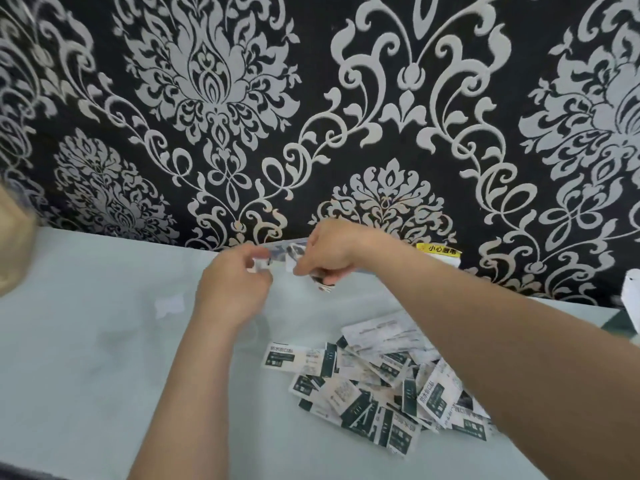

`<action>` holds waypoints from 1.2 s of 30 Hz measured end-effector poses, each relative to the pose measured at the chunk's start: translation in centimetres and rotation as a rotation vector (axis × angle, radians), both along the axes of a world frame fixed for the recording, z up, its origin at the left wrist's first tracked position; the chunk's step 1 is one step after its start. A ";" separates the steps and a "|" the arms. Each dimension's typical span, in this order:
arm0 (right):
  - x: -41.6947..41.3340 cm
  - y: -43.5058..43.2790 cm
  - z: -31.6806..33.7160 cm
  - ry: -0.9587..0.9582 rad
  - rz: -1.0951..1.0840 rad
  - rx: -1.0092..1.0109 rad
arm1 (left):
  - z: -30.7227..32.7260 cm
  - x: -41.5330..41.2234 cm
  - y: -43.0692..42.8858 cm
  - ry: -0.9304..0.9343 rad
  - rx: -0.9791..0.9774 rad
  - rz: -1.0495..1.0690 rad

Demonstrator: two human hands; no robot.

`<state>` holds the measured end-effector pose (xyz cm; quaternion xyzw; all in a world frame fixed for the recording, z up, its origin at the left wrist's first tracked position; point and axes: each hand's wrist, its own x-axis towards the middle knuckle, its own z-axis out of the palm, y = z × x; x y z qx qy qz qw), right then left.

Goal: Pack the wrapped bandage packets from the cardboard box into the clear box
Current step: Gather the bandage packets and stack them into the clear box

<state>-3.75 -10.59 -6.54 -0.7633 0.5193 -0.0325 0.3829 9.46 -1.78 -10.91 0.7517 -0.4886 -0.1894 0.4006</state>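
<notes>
White-green packets heaped on table, below right hand.

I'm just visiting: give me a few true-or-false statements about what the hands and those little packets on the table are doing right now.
1. A loose pile of white-and-dark-green wrapped packets lies on the pale table. True.
2. Both hands rest flat on the table. False: the left hand and right hand are raised near the wall, fingers curled around packets.
3. The wall is plain white. False: it is black with a silver floral pattern.
4. The right forearm crosses above the pile. True.
</notes>
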 end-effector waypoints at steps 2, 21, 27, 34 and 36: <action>1.7 -0.1 -1.3 0.147 0.043 -0.014 | -0.9 -0.2 -0.1 0.014 0.023 0.035; 4.5 1.2 -3.5 0.282 -0.034 -0.279 | -1.2 0.3 0.0 0.090 -0.037 0.041; 4.8 1.0 -4.1 0.296 -0.032 -0.310 | -1.1 0.3 0.1 0.083 -0.037 0.021; 1.6 2.1 -1.3 0.067 -0.067 -0.329 | 0.4 -0.4 1.0 -0.133 -0.168 -0.018; -0.8 3.8 0.4 -0.077 -0.079 -0.346 | 1.9 -1.3 1.9 -0.157 -0.181 -0.136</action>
